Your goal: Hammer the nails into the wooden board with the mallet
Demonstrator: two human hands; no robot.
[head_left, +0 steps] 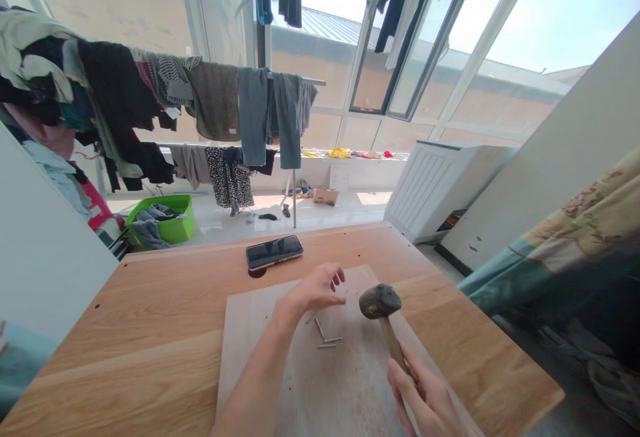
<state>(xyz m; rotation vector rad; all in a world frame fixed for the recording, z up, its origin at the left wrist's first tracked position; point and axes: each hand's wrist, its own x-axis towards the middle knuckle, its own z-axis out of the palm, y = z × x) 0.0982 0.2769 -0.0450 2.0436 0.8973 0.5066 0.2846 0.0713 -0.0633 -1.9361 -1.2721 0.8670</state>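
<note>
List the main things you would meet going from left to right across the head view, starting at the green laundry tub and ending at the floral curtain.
Green laundry tub, smartphone, left hand, hammer head, right hand, floral curtain.

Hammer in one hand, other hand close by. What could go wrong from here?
1. The hammer in the right hand has its head close to the left hand's bare fingers; a stray swing might catch them.
2. The nails lie loose on the board, so a blow could make them jump or roll.
3. The phone lies on the same table; hard knocks might jar it.
</note>
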